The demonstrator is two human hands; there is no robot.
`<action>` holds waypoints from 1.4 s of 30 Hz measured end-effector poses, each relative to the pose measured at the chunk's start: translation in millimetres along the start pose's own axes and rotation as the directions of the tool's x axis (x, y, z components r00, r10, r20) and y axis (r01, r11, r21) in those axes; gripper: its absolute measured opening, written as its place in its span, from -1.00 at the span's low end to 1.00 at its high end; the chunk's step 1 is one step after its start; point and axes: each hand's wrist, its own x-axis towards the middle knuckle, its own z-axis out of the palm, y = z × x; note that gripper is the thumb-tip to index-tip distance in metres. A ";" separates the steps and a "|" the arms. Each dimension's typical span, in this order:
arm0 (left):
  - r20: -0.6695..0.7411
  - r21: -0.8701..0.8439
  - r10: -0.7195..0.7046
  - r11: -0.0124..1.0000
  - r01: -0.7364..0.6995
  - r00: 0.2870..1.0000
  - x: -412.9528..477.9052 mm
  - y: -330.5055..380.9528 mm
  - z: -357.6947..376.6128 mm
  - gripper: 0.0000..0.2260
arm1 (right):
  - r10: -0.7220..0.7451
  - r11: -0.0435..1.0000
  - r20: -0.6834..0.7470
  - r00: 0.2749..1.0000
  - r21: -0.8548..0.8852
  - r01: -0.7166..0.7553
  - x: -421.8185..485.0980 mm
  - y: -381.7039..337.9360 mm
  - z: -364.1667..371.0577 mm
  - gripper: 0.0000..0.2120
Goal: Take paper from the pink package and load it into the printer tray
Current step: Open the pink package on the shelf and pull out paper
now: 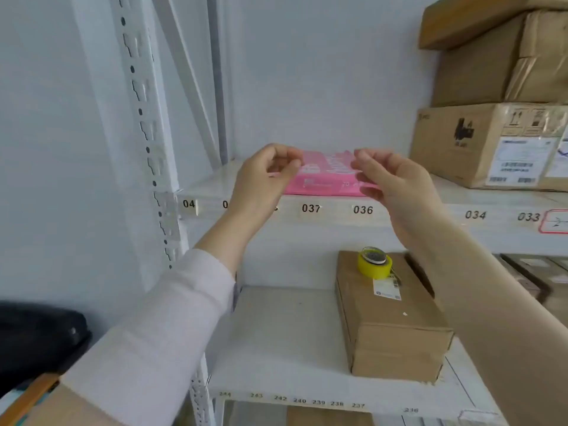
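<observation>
On the upper white metal shelf (430, 192), near the numbered labels 037 and 036: a flat pink plastic-wrapped paper package (325, 176) lies at the front edge, roughly frame centre. Both hands are raised to it. Left hand (264, 182), at 9 o'clock of the package, has fingers curled, thumb and fingertips drawn together at the package's left end; it seems to pinch the wrapper there, though blur hides the exact contact. Right hand (390, 182), at 3 o'clock of the package, is likewise curled with fingertips closed at the right end, overlapping the pink wrapper; whether it truly grips the wrapper I cannot tell. Left forearm wears a pale long sleeve (159, 327).

At 3 o'clock, same shelf: stacked brown cardboard boxes (479, 142), the lowest bearing a white shipping label.

Lower white shelf (276, 339), at 5 o'clock: a long brown cardboard box (390, 321) with a yellow tape roll (373, 265) standing on its far end, beside a small white sticker.

At 8 o'clock, frame edge: a dark rounded object (40, 339), unidentifiable.
</observation>
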 end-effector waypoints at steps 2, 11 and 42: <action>0.036 0.147 0.033 0.988 -0.038 0.999 14.2 -19.9 -3.3 -0.90 | -0.021 0.987 -0.027 0.999 -0.162 0.016 18.7 18.8 8.4 -0.96; 0.344 0.455 0.323 0.764 -0.458 0.882 61.9 -104.1 -14.9 -0.84 | -0.375 0.652 0.060 0.925 -0.692 0.309 65.0 90.5 19.4 -0.85; 0.734 0.321 0.544 0.250 -0.914 0.407 111.7 -108.3 -32.0 -0.86 | -0.562 0.405 0.305 0.769 -0.709 0.577 101.4 106.9 13.9 -0.77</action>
